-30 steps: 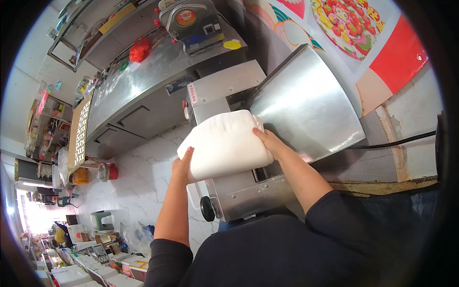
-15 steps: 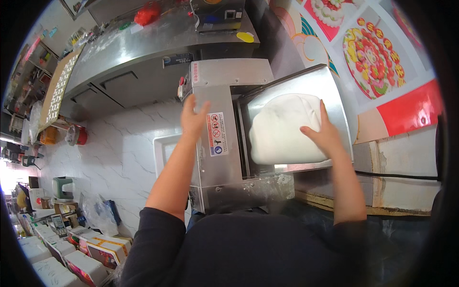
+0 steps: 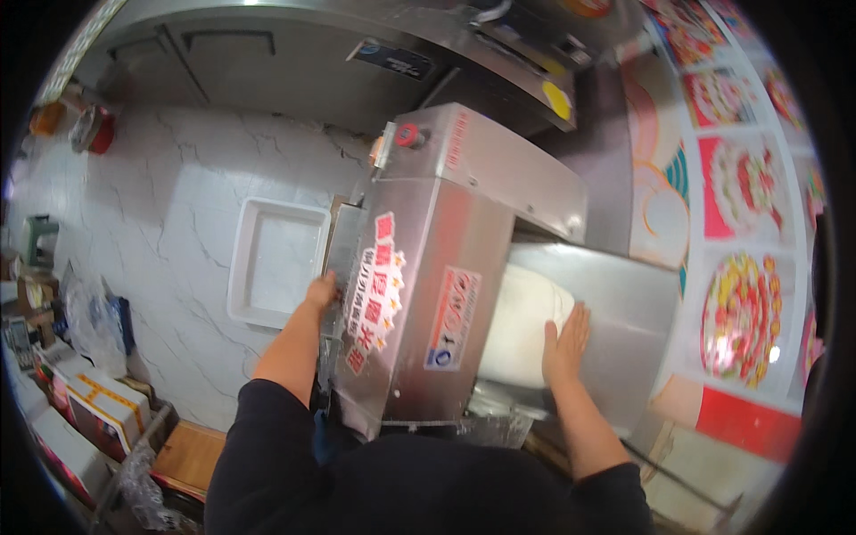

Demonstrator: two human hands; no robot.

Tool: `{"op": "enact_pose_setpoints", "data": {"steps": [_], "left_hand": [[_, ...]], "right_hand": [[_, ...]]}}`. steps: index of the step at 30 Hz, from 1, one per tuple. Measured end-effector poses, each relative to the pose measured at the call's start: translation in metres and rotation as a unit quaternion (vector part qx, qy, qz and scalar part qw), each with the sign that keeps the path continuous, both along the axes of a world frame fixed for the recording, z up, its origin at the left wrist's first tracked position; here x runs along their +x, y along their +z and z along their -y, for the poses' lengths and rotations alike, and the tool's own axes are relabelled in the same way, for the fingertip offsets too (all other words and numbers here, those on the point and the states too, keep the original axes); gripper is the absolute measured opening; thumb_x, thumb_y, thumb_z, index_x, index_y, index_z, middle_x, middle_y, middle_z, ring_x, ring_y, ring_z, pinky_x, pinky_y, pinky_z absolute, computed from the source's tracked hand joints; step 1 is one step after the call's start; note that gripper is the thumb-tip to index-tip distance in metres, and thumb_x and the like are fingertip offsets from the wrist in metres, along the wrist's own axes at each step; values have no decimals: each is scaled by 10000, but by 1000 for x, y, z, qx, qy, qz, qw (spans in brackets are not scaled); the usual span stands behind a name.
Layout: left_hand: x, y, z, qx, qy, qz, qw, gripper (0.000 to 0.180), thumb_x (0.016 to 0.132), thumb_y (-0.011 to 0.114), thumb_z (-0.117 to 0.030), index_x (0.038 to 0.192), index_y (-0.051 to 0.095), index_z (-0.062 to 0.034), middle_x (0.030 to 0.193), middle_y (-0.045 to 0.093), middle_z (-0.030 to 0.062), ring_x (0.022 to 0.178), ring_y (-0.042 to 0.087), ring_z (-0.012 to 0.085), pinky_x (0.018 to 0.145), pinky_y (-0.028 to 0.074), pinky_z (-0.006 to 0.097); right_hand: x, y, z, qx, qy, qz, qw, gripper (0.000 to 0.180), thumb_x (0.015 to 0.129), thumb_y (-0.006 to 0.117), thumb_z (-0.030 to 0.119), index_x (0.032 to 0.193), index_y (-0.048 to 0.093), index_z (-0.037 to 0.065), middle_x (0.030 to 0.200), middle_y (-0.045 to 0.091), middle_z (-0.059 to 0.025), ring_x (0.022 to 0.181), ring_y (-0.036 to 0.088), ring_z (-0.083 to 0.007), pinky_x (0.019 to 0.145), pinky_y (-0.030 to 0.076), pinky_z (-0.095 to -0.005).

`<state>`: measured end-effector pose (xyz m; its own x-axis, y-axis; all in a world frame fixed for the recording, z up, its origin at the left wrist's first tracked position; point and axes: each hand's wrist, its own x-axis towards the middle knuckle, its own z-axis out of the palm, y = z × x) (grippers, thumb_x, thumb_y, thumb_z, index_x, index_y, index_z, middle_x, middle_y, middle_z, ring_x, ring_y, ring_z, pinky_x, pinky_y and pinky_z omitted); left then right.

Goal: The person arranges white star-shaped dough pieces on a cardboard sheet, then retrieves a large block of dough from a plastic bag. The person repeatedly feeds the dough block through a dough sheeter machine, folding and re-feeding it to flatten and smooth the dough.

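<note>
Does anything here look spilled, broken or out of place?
Nothing stands out. The dough lies flat on the machine's tray under the right hand, the left hand rests on the machine, and the white tub on the floor sits level.

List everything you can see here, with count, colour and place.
Dough: one, white, on the machine's slanted metal tray.
Machine: one, steel, red knob on top, centre.
Tub: one, white, on the marble floor left of the machine.
Posters: several, colourful food pictures, wall at right.
Boxes: several, lower left.
Left hand: one, on the machine's left side.
Right hand: one, flat against the dough.
</note>
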<state>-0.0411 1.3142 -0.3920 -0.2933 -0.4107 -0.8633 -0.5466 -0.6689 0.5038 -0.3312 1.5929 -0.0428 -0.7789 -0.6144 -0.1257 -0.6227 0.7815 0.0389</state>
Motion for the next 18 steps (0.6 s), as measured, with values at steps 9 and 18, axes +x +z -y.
{"op": "enact_pose_setpoints", "data": {"steps": [9, 18], "left_hand": [[-12, -80, -81, 235, 1, -102, 967, 429, 881, 614, -347, 1111, 620, 16, 984, 674, 150, 841, 652, 219, 721, 510, 358], [11, -13, -38, 164, 33, -98, 981, 426, 808, 721, -273, 1128, 624, -9, 1011, 677, 134, 875, 655, 215, 764, 520, 356]], "right_hand": [[3, -31, 32, 40, 26, 37, 998, 733, 917, 435, 308, 1456, 111, -68, 1536, 125, -234, 1437, 52, -378, 1151, 2, -486], [12, -77, 43, 3, 33, 74, 997, 773, 960, 289, 485, 1461, 80, -66, 1535, 149, -223, 1438, 66, -357, 1149, 7, -479]]}}
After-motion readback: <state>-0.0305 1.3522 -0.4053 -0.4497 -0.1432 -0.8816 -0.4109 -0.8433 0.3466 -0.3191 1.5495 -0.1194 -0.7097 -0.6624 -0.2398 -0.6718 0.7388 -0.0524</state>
